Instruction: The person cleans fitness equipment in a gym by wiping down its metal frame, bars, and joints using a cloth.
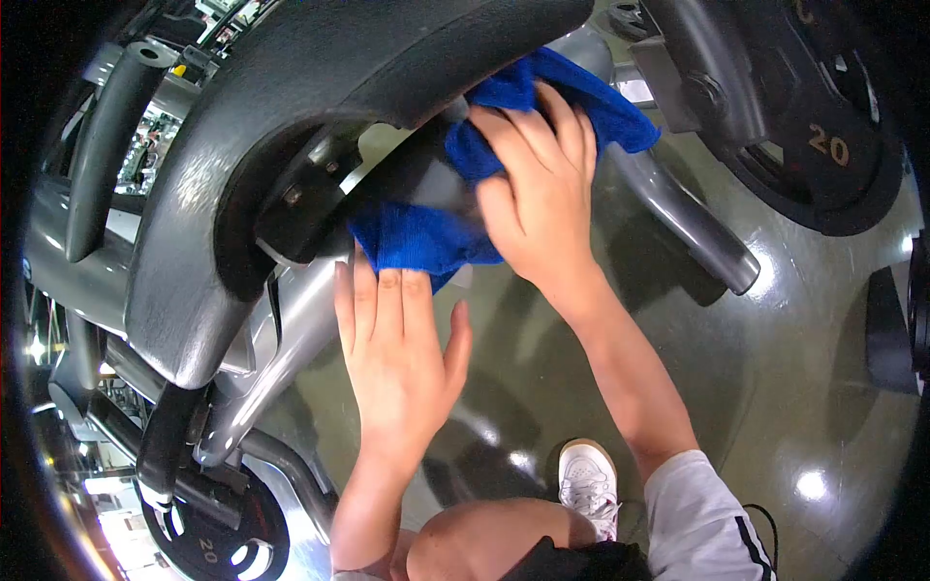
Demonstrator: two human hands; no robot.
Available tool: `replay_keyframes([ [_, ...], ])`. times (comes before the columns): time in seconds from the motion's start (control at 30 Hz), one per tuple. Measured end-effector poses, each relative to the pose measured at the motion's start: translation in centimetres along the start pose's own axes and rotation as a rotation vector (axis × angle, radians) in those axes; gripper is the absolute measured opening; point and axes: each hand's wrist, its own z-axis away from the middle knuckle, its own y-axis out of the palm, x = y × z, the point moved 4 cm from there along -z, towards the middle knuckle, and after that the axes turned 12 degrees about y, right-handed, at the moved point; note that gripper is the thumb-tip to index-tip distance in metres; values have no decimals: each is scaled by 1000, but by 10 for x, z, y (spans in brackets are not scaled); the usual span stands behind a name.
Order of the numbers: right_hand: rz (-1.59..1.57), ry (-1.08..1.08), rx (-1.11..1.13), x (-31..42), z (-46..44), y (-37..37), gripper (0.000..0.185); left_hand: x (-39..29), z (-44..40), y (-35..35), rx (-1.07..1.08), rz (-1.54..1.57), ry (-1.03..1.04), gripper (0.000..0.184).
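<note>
My right hand [538,189] bends over a dark padded bar of a gym machine [417,184], its fingers pressing a blue cloth [615,111] against it. Lower down, the fingers of my left hand [392,349] reach straight up into blue cloth [412,237] at the bar's near side, with the thumb held apart. Cloth hides some of the left fingertips. Whether the two blue parts are one cloth or two, I cannot tell. Just above both hands curves a large black pad [203,165].
Weight plates marked 20 hang at the upper right [823,145] and lower left [218,528]. A grey tube [693,223] sticks out right of my right hand. My white shoe [588,484] stands on the shiny floor [775,387]. More machine frames fill the left side.
</note>
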Motion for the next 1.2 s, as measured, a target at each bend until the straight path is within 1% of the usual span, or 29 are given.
replay_keyframes([
  [0.03,-18,26,26,2,-5,3,39,-2,-7,-1,-3,-4,-14,46],
  [0.07,12,86,52,9,-12,1,34,-5,-13,-1,-6,-9,-28,48],
  [0.1,27,69,115,10,-20,0,32,-7,-19,-1,-35,-3,-31,53],
  [0.13,41,51,179,9,-28,1,30,-8,-25,1,-36,-2,-30,53],
  [0.17,43,51,179,8,-32,0,30,-8,-31,3,-43,-44,-41,54],
  [0.23,152,-27,203,10,-35,1,27,-6,-43,6,-42,-136,-61,60],
  [0.27,152,-24,199,10,-36,1,27,-4,-50,7,-42,-138,-56,60],
  [0.33,133,-14,204,12,-37,0,28,2,-63,7,38,-234,-97,59],
  [0.47,179,31,183,16,-32,5,30,11,-78,1,72,-124,-75,55],
  [0.53,129,112,104,13,-27,7,32,17,-79,5,45,-61,-62,39],
  [0.57,104,165,184,15,-26,4,33,16,-79,5,42,-65,-61,39],
  [0.63,92,166,166,17,-23,0,33,18,-77,6,60,17,-136,50],
  [0.67,82,171,152,17,-19,-2,33,18,-75,8,56,13,-138,50],
  [0.7,7,158,97,15,-10,-5,33,17,-74,10,22,-58,-113,52],
  [0.73,5,155,95,10,-4,-7,33,15,-73,11,-12,-129,-87,53],
  [0.8,9,117,43,0,4,-15,26,14,-71,13,-42,-178,-78,55],
  [0.83,88,131,43,-6,7,-18,25,12,-70,13,-67,-223,-67,56],
  [0.87,54,112,-3,-17,7,-18,27,11,-70,11,-66,-221,-64,56],
  [0.93,47,107,-115,-36,-3,-18,29,11,-70,11,14,-166,-101,57],
  [1.0,4,129,-166,-50,-20,-15,32,9,-70,11,-2,-169,-80,56],
  [1.1,-30,127,-172,-62,-55,-10,27,5,-72,13,25,-153,-98,56],
  [1.17,-54,25,-27,-73,-79,-1,29,-6,-72,15,-10,-234,-62,59],
  [1.2,-53,28,-25,-80,-96,3,29,-10,-73,15,-7,-233,-62,59],
])
